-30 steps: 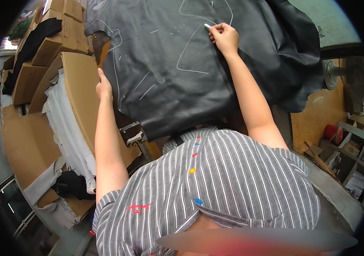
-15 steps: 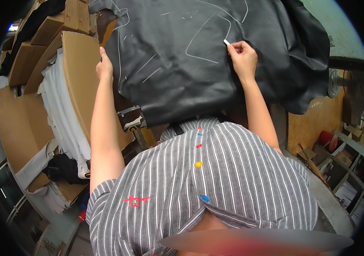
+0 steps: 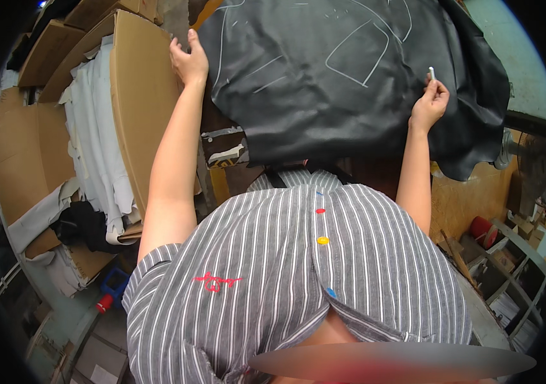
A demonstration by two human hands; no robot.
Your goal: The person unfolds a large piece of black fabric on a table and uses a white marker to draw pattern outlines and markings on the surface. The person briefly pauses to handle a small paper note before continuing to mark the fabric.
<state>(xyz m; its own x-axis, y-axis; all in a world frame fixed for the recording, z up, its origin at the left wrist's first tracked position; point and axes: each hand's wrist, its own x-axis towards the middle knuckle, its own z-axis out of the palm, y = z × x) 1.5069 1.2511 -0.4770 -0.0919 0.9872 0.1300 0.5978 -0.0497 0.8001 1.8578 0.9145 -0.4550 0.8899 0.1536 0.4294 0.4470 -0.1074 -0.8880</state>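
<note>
Head view shows the chief change on the leather [image 3: 324, 125]: the outline [image 3: 387, 45] that has a gap along its right side half a second ago now has a curved edge running down to its lower corner, and the shape looks closed. That suggests the marking of this 1 shape is done, or nearly so.

The right hand [image 3: 428, 110] has moved off the line toward the right. It pinches the chalk [image 3: 431, 73] between thumb and fingers, the stick now pointing away from the person, well apart from the outline. Whether its tip touches the leather I cannot tell, but no fresh line shows at it.

The left hand [image 3: 191, 65] has changed too: its thumb and fingers are spread wide with nothing in them, between the box [image 3: 141, 115] and the left edge of the leather. It seems to be giving no support to the sheet now.

The leather lies ahead of the person, spread over the tabletop [image 3: 532, 77], its near edge hanging close to the shirt [image 3: 273, 237]. To the left of the outline, 2 slanting strokes [image 3: 269, 84] stand apart from it, unchanged.
</note>
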